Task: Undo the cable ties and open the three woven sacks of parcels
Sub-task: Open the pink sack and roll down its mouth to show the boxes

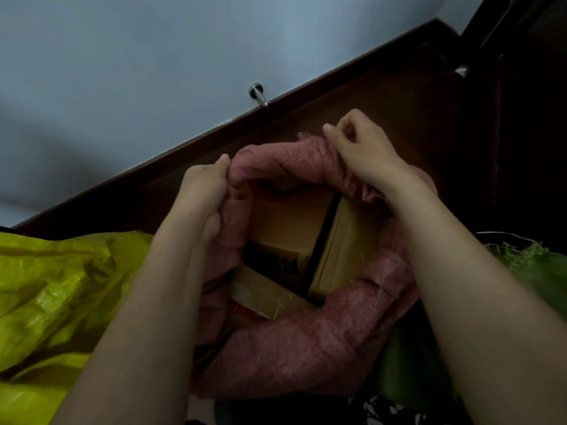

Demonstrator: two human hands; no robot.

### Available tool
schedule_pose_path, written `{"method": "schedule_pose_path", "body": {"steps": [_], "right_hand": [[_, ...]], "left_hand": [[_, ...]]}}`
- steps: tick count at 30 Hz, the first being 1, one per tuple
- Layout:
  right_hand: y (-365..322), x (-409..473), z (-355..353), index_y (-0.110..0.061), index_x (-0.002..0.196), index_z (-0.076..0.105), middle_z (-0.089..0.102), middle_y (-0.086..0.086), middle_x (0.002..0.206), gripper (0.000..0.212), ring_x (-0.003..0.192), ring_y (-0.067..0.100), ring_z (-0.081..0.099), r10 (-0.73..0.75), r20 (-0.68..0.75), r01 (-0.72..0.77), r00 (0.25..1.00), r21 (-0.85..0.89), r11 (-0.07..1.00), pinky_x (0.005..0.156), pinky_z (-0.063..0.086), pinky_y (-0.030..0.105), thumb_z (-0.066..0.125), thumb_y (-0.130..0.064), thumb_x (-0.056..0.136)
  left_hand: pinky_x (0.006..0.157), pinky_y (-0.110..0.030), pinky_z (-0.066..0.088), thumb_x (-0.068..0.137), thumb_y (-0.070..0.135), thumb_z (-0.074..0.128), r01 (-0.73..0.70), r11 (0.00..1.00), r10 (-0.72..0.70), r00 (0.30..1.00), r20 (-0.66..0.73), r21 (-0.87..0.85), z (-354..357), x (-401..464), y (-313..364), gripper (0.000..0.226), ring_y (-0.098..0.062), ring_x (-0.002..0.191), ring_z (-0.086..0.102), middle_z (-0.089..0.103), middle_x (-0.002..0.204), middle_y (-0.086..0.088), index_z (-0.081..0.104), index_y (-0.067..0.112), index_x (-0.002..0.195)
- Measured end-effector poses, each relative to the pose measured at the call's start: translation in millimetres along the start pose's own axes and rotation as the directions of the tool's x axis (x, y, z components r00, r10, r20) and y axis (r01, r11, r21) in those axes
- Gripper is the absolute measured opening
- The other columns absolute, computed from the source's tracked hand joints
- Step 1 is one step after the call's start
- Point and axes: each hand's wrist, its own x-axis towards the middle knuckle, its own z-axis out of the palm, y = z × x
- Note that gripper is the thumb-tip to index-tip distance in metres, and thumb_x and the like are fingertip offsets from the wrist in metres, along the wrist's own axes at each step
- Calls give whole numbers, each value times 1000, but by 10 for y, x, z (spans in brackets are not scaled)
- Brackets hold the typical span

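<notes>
Pink sack [294, 348] open, rim rolled down, both hands on it.

Left hand [202, 191] clenches the rolled rim at the sack's left side; right hand [365, 154] pinches the rim at the far right. Inside the sack: cardboard boxes [288, 222] packed close, a dark gap between two of them. Yellow sack [55, 296] lies just left of the pink one, green sack [540, 271] just right; their contents cannot be seen. All sit against a dark skirting [352, 87].
</notes>
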Motion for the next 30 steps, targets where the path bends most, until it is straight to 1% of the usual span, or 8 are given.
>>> {"method": "schedule_pose_path", "body": {"steps": [5, 9, 12, 15, 17, 21, 26, 30], "right_hand": [[-153, -85, 67, -36, 114, 51, 44, -9, 127, 65, 122, 15, 35, -156, 285, 249, 946, -326, 912, 101, 31, 41, 80, -56, 59], [-181, -59, 276, -31, 99, 62, 61, -12, 96, 19, 106, 15, 54, -310, 226, 372, 923, -331, 867, 104, 30, 41, 66, -41, 84], [-103, -36, 291, -32, 99, 60, 64, -14, 94, 10, 97, 16, 61, -253, 221, 298, 942, -201, 933, 93, 44, 43, 57, -37, 90], [-53, -25, 282, -32, 100, 49, 62, -11, 96, 9, 92, 20, 61, -213, 137, 227, 967, -95, 969, 83, 49, 52, 51, -35, 93], [-33, 0, 289, -31, 97, 49, 61, -9, 92, 6, 89, 21, 60, -185, 104, 195, 977, -93, 976, 81, 50, 52, 49, -35, 93], [34, 62, 268, -27, 90, 60, 60, -12, 83, 6, 82, 9, 58, -114, 115, 120, 987, -51, 991, 75, 50, 37, 59, -32, 90], [35, 40, 4, -24, 97, 74, 73, -3, 86, 11, 77, 10, 67, 12, 417, -6, 909, -15, 1000, 70, 52, 25, 68, -22, 88], [13, 120, 33, -28, 92, 72, 71, -2, 99, 16, 94, 17, 66, 18, 301, -31, 954, 39, 999, 87, 51, 36, 57, -21, 95]], "left_hand": [[51, -26, 56, 98, 18, 51, 155, 971, -140, 986, 92, -184, 25, 58, 8, 13, -12, 55, 68, 70, 65, -4, 63, 13, 95], [66, -31, 60, 94, 28, 58, 241, 969, -226, 954, 197, -56, -81, 104, -10, 17, -17, 71, 69, 70, 83, -7, 67, 13, 92], [70, -34, 58, 81, 35, 73, -165, 955, 178, 984, -31, 247, -172, 173, -84, 15, -19, 83, 69, 71, 94, -6, 66, 24, 88], [81, -36, 52, 75, 42, 74, -615, 543, 735, 678, 32, 571, -207, 141, -104, 15, -15, 87, 61, 63, 89, 2, 65, 29, 78], [80, -33, 45, 76, 51, 71, -715, 292, 801, 546, 246, 635, -173, 46, -134, 29, -13, 88, 55, 59, 88, 4, 71, 22, 81], [82, -36, 36, 78, 49, 68, -562, -124, 616, 602, 507, 818, -90, 9, -294, 39, -20, 97, 52, 59, 100, 0, 69, 20, 104], [68, -32, 41, 85, 6, 52, -531, 270, 648, 717, 257, 803, -126, 110, -294, 21, -21, 77, 58, 66, 82, -4, 72, 11, 90], [66, -30, 43, 88, 2, 43, -407, 608, 467, 878, 108, 682, -67, 174, -237, 29, -21, 75, 59, 63, 78, -5, 68, 15, 85]]}}
